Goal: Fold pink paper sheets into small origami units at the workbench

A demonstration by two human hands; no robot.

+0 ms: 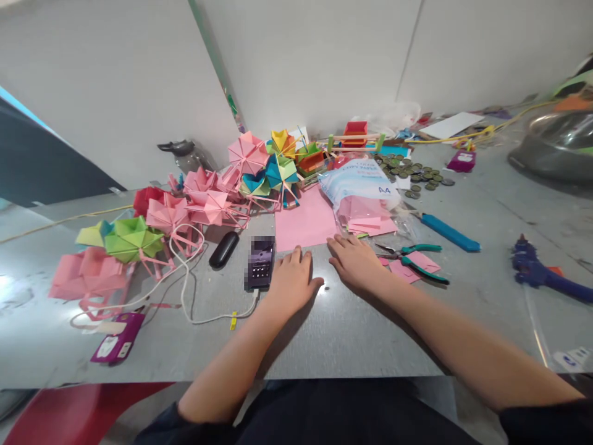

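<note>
A pink sheet of paper (306,217) lies flat on the grey table (319,346). My left hand (291,277) rests palm down with fingers stretched toward the sheet's near edge, thumb out to the side. At the sheet's near right corner, my right hand (354,258) lies flat with fingers extended. Neither hand grips anything. Close to my left fingers is a phone (262,262), plugged into a white cable (210,321). Beyond my right hand sits a clear bag of A4 colour copy paper (359,185) with pink pieces at its mouth.
Folded paper lanterns (208,207) crowd the left and back. A black case (224,250) and purple power bank (118,337) lie left. To the right are green-handled pliers (414,259), a blue cutter (449,233), a glue gun (537,269), and coins (417,173). A wall stands behind.
</note>
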